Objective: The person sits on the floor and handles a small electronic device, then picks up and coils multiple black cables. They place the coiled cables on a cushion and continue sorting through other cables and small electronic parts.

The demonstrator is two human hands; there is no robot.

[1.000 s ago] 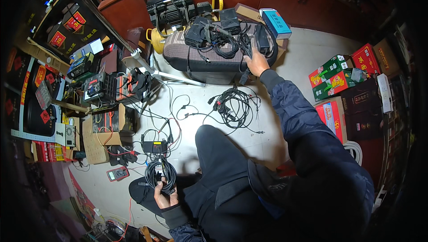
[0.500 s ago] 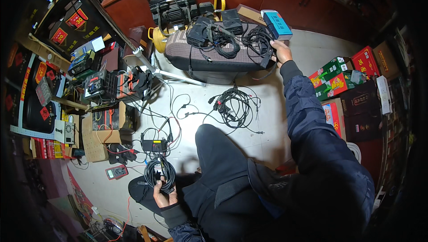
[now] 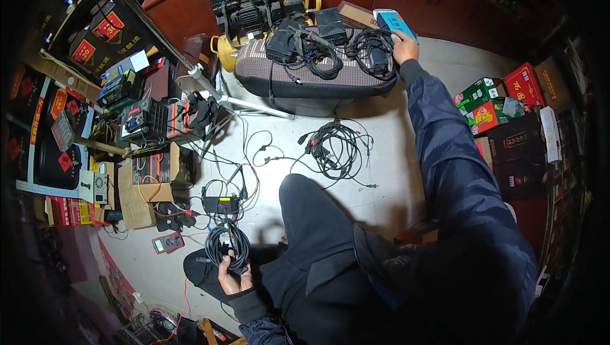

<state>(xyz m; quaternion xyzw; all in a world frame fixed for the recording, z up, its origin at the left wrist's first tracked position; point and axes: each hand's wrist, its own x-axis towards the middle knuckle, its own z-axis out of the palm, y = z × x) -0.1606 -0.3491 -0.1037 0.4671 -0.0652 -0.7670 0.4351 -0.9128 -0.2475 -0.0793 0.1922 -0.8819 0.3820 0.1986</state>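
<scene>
My left hand [image 3: 234,276] is closed around a coil of black cable [image 3: 227,248] and holds it low, over my bent leg. My right arm reaches far forward to the right end of the checked cushioned seat [image 3: 254,68]. There my right hand [image 3: 405,49] has its fingers curled at the near edge of a blue box [image 3: 395,22], right beside a bundle of black cable [image 3: 363,45]. What those fingers grip, if anything, is hidden. A black power adapter [image 3: 378,59] lies in that bundle. More black adapters [image 3: 286,45] with tangled leads rest on the seat's left part.
A loose heap of black cables [image 3: 337,151] lies on the floor before me. To its left are another adapter [image 3: 220,204], a red multimeter [image 3: 168,243] and a boxed battery [image 3: 152,170]. A motor-driven machine [image 3: 246,8] stands behind the seat; red and green cartons [image 3: 480,107] stand right.
My right hand has moved forward from the seat's near right edge to the blue box, which has shifted slightly away. The adapter and cable there now lie on the seat. My left hand stays still.
</scene>
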